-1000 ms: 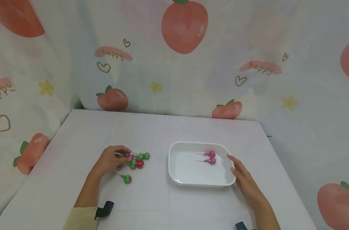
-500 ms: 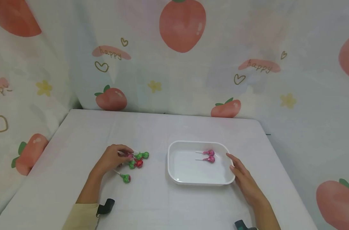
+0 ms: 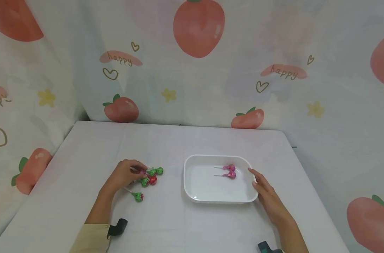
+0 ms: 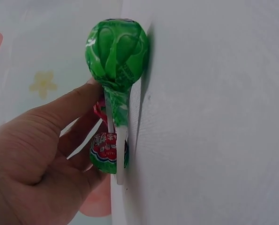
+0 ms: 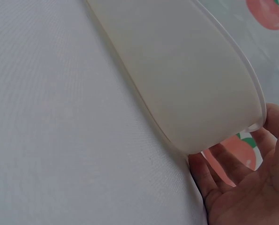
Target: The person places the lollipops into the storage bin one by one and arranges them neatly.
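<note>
My left hand (image 3: 123, 174) reaches into a small pile of wrapped lollipops on the left and pinches a pink lollipop (image 3: 142, 173), largely covered by the fingers. Beside it lie green lollipops (image 3: 159, 171) and a red lollipop (image 3: 153, 180). One green lollipop (image 3: 138, 196) lies apart, nearer the front; it looms large as the green lollipop (image 4: 116, 54) in the left wrist view. On the right, my right hand (image 3: 271, 198) holds the right end of a white tray (image 3: 198, 201), thumb and fingers at its rim. Inside the tray are two pink lollipops (image 3: 231, 167), side by side.
A white-covered table (image 3: 157, 228) carries everything. Behind it and along the sides hangs a curtain (image 3: 210, 88) printed with peaches, hearts and "happy". Table surface lies between the pile and the tray.
The view has shifted slightly. My left fingers stay at the pink lollipop within the pile, with only slight movement. My right hand keeps its place on the tray.
</note>
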Demonstrator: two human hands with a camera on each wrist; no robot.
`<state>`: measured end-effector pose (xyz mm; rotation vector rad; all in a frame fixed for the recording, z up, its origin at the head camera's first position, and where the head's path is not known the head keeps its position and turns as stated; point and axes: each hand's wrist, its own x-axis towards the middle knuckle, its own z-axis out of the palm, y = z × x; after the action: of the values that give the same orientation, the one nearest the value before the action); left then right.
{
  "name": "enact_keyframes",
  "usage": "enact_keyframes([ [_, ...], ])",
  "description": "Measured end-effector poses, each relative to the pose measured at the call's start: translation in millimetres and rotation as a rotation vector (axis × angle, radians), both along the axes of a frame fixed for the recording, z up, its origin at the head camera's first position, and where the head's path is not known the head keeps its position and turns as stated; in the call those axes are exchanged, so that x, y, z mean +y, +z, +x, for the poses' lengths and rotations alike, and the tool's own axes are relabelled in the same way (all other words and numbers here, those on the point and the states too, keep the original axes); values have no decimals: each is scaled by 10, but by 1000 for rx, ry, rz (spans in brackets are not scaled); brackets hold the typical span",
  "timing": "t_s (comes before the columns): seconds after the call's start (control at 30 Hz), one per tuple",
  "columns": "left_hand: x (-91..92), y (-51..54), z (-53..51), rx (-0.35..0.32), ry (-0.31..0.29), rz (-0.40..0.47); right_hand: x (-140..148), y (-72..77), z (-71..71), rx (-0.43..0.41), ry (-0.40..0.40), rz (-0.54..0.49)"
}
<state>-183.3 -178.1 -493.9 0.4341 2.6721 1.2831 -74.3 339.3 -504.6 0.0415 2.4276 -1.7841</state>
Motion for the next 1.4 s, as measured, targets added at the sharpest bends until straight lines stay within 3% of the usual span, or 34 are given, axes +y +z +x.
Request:
enact_keyframes([
  [0.3, -112, 22, 23, 0, 18, -31, -18, -3, 0, -12, -6, 0],
  [1.07, -133, 29, 14, -20, -39, -85, 5, -5, 15, 9, 9, -5],
  [1.4, -100, 55, 29, 13, -3, -82, 4, -7, 21, 5, -1, 3],
])
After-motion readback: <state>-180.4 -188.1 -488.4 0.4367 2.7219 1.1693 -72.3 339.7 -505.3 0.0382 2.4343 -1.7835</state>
